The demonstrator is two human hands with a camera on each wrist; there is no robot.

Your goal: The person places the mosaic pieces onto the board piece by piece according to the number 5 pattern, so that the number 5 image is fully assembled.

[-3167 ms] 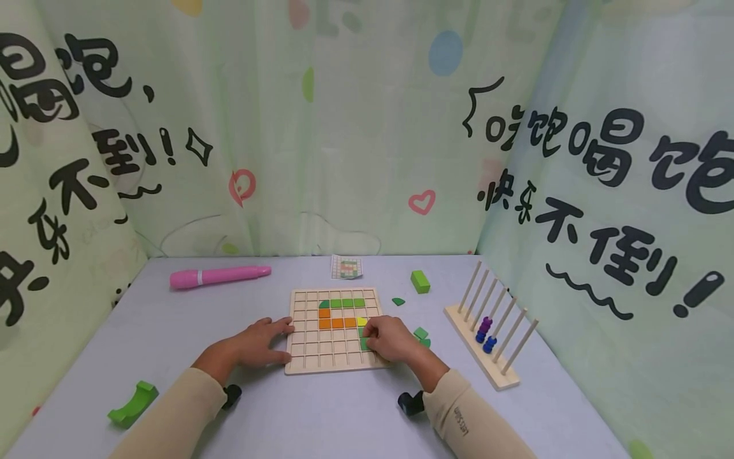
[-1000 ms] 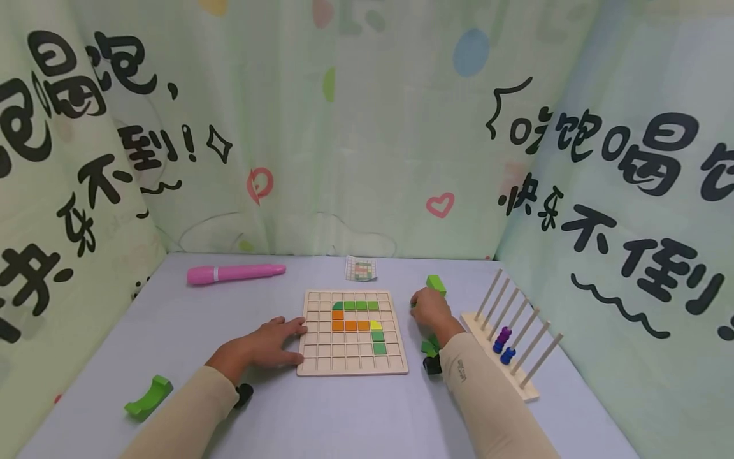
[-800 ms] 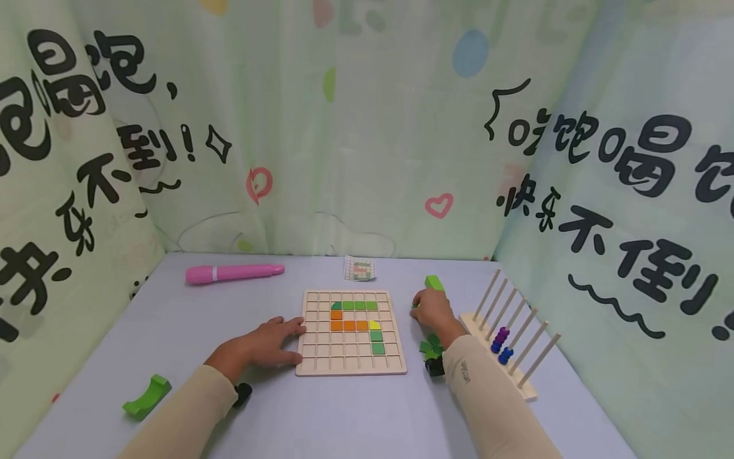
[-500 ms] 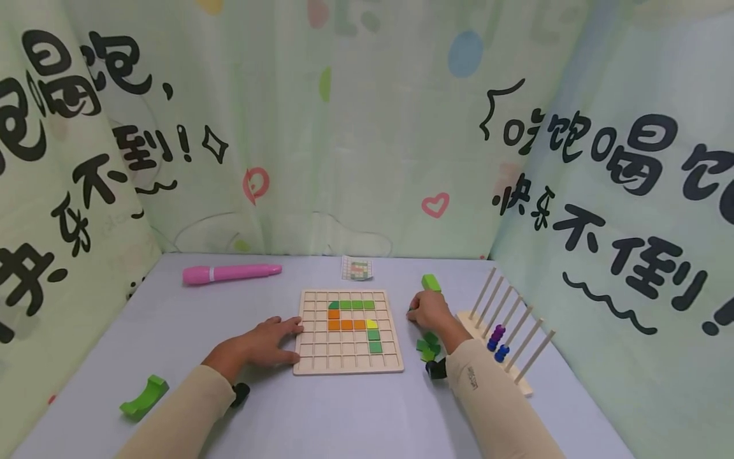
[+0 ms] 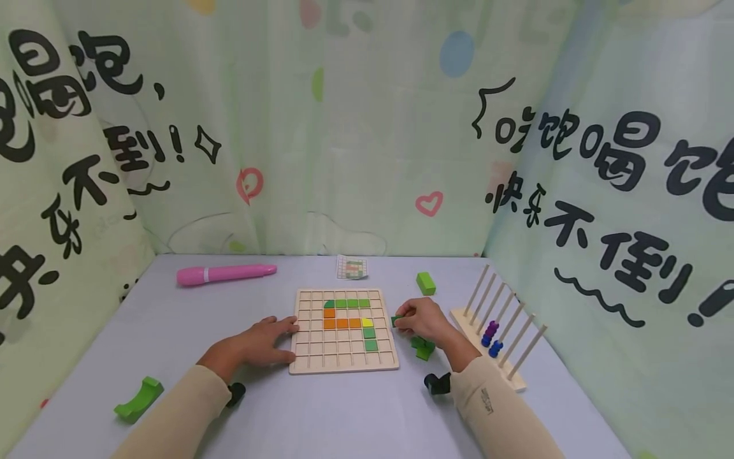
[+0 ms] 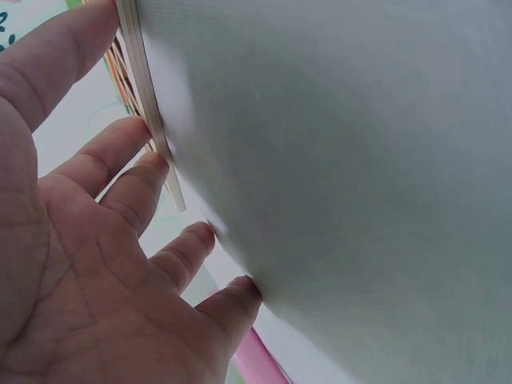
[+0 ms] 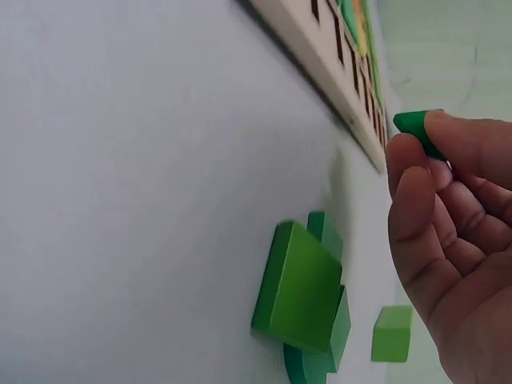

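Note:
A wooden grid board (image 5: 312, 357) lies on the table with orange tiles (image 5: 342, 323), a yellow tile (image 5: 367, 322) and several green tiles (image 5: 352, 303) in its cells. My left hand (image 5: 258, 344) rests at the board's left edge, fingers spread; the left wrist view shows thumb and fingertips against the rim (image 6: 146, 88). Just off the board's right edge, my right hand (image 5: 424, 319) pinches a small dark green tile (image 7: 414, 124) between thumb and fingers, raised above the table. Below that hand is a pile of loose green tiles (image 7: 308, 288).
A light green block (image 5: 426, 283) lies at the back right. Right of it stands a pegged wooden rack (image 5: 510, 376) with purple and blue beads. A patterned card (image 5: 352, 268), a pink stick-like object (image 5: 226, 274) and a green arch block (image 5: 139, 400) lie about.
From the board my right hand went to the loose dark green tile, picked it up, and now brings it back left beside the board. The left hand stays at the board's edge.

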